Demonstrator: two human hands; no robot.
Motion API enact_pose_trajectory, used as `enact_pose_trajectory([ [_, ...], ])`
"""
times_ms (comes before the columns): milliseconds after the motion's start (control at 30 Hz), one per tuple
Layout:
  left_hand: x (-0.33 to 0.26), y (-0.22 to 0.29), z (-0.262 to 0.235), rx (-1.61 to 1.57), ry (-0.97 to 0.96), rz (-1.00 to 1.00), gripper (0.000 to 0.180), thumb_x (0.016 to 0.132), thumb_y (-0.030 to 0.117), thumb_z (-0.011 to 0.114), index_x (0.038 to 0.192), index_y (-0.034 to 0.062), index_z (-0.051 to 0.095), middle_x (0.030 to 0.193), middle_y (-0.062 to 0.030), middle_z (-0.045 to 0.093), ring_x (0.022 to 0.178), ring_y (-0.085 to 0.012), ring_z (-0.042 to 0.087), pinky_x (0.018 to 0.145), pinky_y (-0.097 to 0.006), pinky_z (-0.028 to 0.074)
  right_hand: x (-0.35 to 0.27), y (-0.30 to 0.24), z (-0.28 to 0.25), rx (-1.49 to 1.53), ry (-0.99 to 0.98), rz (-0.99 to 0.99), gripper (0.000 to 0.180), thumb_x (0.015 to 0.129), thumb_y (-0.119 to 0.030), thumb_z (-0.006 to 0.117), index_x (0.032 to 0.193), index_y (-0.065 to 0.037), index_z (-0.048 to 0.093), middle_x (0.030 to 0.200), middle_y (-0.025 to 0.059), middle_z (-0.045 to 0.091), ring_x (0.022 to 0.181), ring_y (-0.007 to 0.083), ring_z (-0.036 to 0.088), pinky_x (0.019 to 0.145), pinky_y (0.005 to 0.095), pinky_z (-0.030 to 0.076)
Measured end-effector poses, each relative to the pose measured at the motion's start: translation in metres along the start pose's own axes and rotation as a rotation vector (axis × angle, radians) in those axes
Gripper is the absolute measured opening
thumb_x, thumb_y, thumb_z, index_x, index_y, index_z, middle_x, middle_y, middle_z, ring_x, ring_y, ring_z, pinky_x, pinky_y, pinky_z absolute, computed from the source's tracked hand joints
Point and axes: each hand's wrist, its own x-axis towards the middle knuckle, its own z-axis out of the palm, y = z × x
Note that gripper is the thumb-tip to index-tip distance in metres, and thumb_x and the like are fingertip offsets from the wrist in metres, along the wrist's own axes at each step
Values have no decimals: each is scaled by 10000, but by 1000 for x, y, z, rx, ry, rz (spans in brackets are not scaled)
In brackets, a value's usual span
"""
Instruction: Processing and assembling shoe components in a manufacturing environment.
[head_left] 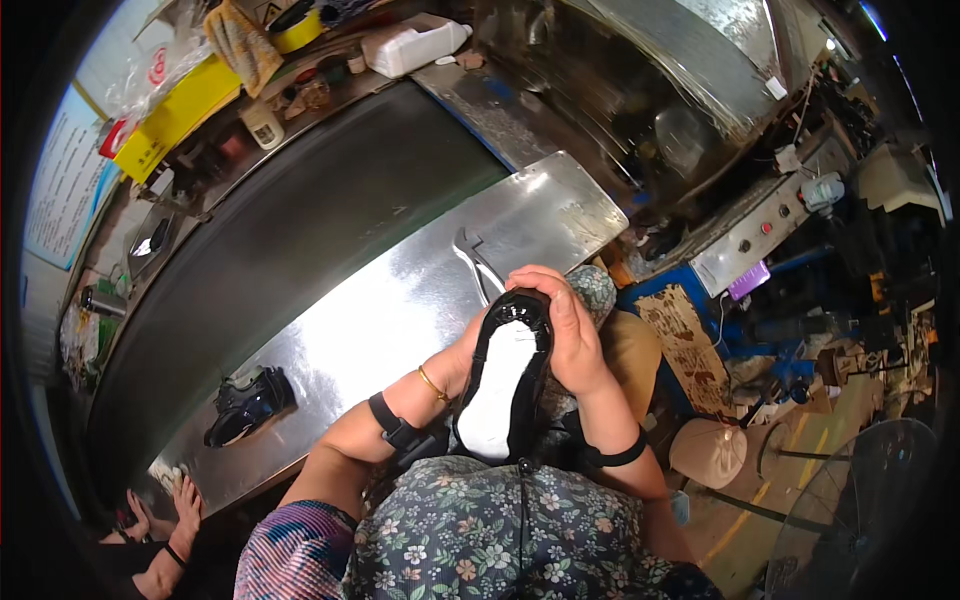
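Observation:
A black shoe upper (540, 385) with a white insole (497, 390) facing up is held in front of my body, its toe end pointing away from me. My left hand (468, 350) grips its left side, with most of the fingers hidden behind it. My right hand (572, 335) wraps round the toe and right side, fingers closed over the gathered black edge. Just beyond the toe are metal pliers (470, 255). Their handles end by my hands, and I cannot tell whether they rest on the metal table (350, 310) or are touched.
On the left part of the table sits another black shoe (250, 405). Another person's hands (160, 515) are at the table's lower left end. A dark belt (280, 220) runs behind the table. A white jug (415, 45) and a yellow bin (180, 115) stand beyond. At right is a control panel (750, 240).

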Motion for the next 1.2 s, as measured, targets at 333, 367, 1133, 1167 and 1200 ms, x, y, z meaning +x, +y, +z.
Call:
enact_pose_trajectory([
  [333, 23, -7, 1, -87, -189, -67, 306, 1068, 334, 465, 1147, 100, 645, 1015, -31, 706, 827, -145, 709, 710, -274, 605, -12, -24, -24, 81, -129, 70, 649, 984, -307, 643, 1470, 45, 397, 1529, 181, 370, 1390, 301, 429, 1171, 408, 307],
  [367, 24, -7, -1, -82, -146, -30, 317, 1071, 342, 462, 1152, 96, 644, 1017, -34, 707, 827, -146, 706, 718, -279, 602, -15, -24, -19, -46, -119, 55, 615, 982, -258, 628, 1466, 45, 401, 1522, 182, 384, 1390, 304, 428, 1172, 407, 305],
  [1133, -103, 22, -78, 1162, 616, 432, 233, 963, 161, 649, 1151, 28, 692, 1053, -164, 728, 916, -271, 726, 787, -335, 561, -50, 70, -173, 791, 630, 148, 618, 936, -454, 542, 1426, -79, 532, 1384, 133, 608, 1293, 383, 557, 1068, 656, 441],
  [1167, -114, 19, -83, 1200, 595, 473, 227, 961, 158, 648, 1142, 30, 693, 1044, -168, 726, 904, -280, 723, 787, -346, 560, -16, 92, -179, 805, 615, 76, 559, 958, -395, 553, 1396, -46, 541, 1385, 144, 604, 1291, 375, 559, 1071, 636, 451],
  [1200, -127, 16, -87, 1243, 603, 466, 220, 958, 155, 648, 1134, 31, 694, 1036, -172, 723, 892, -290, 719, 787, -356, 558, 18, 115, -185, 615, 743, 133, 513, 970, -339, 591, 1376, -30, 536, 1350, 142, 609, 1276, 344, 565, 1060, 611, 470],
])
